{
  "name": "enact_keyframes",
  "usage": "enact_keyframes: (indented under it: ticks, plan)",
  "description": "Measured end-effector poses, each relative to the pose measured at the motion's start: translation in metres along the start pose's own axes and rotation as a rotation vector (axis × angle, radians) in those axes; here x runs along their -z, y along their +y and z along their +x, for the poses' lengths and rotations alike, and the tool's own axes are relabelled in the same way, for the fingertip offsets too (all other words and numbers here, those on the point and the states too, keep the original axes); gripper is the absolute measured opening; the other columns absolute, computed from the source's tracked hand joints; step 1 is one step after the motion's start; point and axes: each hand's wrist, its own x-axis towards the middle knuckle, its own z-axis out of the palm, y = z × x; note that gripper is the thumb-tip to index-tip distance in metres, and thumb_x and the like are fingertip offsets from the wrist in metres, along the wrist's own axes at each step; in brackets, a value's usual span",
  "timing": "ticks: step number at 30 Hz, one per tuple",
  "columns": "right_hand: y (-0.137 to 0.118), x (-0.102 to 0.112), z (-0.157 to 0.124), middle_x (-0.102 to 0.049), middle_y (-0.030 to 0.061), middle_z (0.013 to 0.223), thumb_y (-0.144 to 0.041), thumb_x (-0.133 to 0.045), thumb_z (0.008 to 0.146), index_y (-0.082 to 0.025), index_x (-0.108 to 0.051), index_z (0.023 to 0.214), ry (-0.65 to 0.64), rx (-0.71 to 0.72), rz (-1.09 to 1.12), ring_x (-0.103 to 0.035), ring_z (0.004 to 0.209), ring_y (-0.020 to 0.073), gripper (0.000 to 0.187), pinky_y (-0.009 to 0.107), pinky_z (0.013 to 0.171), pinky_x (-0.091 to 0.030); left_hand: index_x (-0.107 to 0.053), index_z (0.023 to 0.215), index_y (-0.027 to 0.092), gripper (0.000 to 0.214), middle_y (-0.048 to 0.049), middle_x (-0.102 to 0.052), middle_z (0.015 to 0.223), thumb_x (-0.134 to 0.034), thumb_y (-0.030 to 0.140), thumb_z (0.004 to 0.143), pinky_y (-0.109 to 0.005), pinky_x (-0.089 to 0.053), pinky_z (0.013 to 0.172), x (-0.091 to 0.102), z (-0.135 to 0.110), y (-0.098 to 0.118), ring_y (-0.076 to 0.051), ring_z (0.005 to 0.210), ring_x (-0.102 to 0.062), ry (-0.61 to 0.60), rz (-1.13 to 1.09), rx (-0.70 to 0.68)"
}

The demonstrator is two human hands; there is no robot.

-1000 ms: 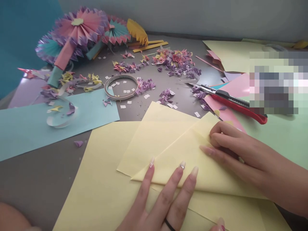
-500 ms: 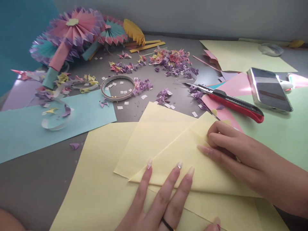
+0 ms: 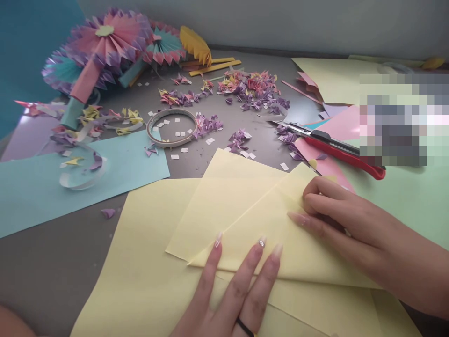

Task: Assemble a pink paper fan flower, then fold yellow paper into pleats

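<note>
A pale yellow paper sheet [image 3: 231, 206] lies folded over on a larger yellow sheet [image 3: 140, 271] in front of me. My left hand [image 3: 238, 290] rests flat on the lower fold edge, its fingers stretched out and pressing down. My right hand [image 3: 347, 224] lies on the folded sheet's right corner, fingers extended along the paper with the thumb tucked beside them. Neither hand holds anything.
A red utility knife [image 3: 336, 150] lies just beyond my right hand. A tape ring [image 3: 171, 127], paper scraps [image 3: 252, 91], a light blue sheet [image 3: 87, 182], a green sheet [image 3: 414, 196] and folded paper fans [image 3: 105, 51] cover the grey table [image 3: 52, 271].
The view has shifted slightly left and down. Both hands stay pressed on the folded yellow sheet in nearly the same places.
</note>
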Motion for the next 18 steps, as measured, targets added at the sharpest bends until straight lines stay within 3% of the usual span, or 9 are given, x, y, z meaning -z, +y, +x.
enact_keyframes:
  ticks: [3, 8, 11, 13, 15, 18]
  plan:
    - [0.000, -0.001, 0.001, -0.049, 0.0021, 0.088, -0.043, -0.037, 0.100, -0.022, -0.041, 0.068, 0.013, 0.005, -0.006, -0.049, 0.076, 0.0157, 0.038, 0.036, 0.067, -0.043, -0.034, 0.148, 0.038, 0.057, -0.0057, -0.036, 0.156, -0.044, 0.051, 0.094, -0.056, -0.038, 0.099, -0.001, 0.001, 0.000, -0.036, 0.144, -0.022, -0.008, 0.007, 0.012]
    - [0.001, -0.001, 0.000, -0.050, 0.0031, 0.085, -0.042, -0.039, 0.099, -0.022, -0.040, 0.068, 0.041, 0.024, -0.056, -0.049, 0.072, 0.0155, 0.037, 0.033, 0.063, -0.043, -0.024, 0.152, 0.038, 0.067, -0.0105, -0.041, 0.152, -0.052, 0.041, 0.092, -0.060, -0.041, 0.097, 0.004, -0.002, -0.002, -0.040, 0.145, -0.021, -0.010, -0.021, -0.035]
    - [0.000, 0.003, -0.007, -0.051, 0.0043, 0.088, -0.042, -0.043, 0.097, -0.023, -0.046, 0.083, 0.136, 0.053, -0.169, -0.050, 0.070, 0.0170, 0.024, 0.032, 0.057, -0.041, -0.019, 0.153, 0.038, 0.064, -0.0116, -0.044, 0.150, -0.046, 0.037, 0.096, -0.057, -0.046, 0.095, 0.007, -0.002, -0.004, -0.037, 0.143, -0.029, 0.006, -0.034, -0.035]
    - [-0.003, 0.009, -0.014, -0.051, 0.0078, 0.098, -0.035, -0.045, 0.096, -0.022, -0.046, 0.104, 0.275, 0.156, -0.284, -0.052, 0.077, 0.0202, 0.015, 0.033, 0.060, -0.040, -0.018, 0.153, 0.039, 0.060, -0.0109, -0.049, 0.147, -0.043, 0.035, 0.099, -0.055, -0.047, 0.095, 0.009, 0.000, -0.005, -0.035, 0.139, -0.038, 0.024, -0.046, -0.018]
    - [-0.009, 0.013, -0.023, -0.051, 0.0098, 0.105, -0.023, -0.045, 0.093, -0.021, -0.045, 0.114, 0.330, 0.340, -0.413, -0.052, 0.085, 0.0226, 0.022, 0.035, 0.067, -0.040, -0.019, 0.153, 0.038, 0.059, -0.0116, -0.054, 0.143, -0.043, 0.036, 0.099, -0.054, -0.047, 0.095, 0.012, 0.004, -0.006, -0.034, 0.135, -0.045, 0.046, -0.057, -0.018]
    - [-0.020, 0.009, -0.032, -0.059, 0.0062, 0.094, -0.009, -0.041, 0.085, -0.022, -0.054, 0.102, 0.257, 0.620, -0.623, -0.051, 0.081, 0.0225, 0.025, 0.037, 0.069, -0.035, -0.024, 0.153, 0.035, 0.060, -0.0124, -0.059, 0.137, -0.048, 0.037, 0.097, -0.054, -0.045, 0.098, 0.016, 0.008, -0.009, -0.034, 0.129, -0.052, 0.057, -0.077, -0.045]
